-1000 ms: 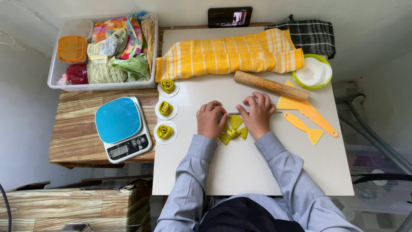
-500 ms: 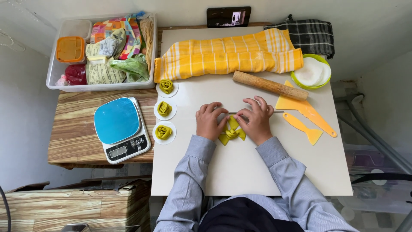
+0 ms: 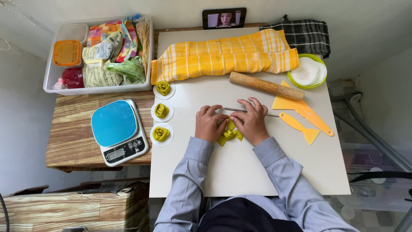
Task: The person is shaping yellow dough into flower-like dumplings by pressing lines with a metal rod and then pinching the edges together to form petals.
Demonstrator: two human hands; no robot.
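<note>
White square board (image 3: 240, 172) fills centre frame. We pinch yellow-green folded dough strips (image 3: 229, 133) at mid-frame, left hand (image 3: 209, 123) and right hand (image 3: 253, 122) both curled narrow on them (thin strips may tear if pressed hard). Wooden rolling pin (image 3: 266, 86) upper right.

Bright, even daylight fills the view; shadows are soft and short. The picture is sharp around the hands, and straight lines bend at the edges.
</note>
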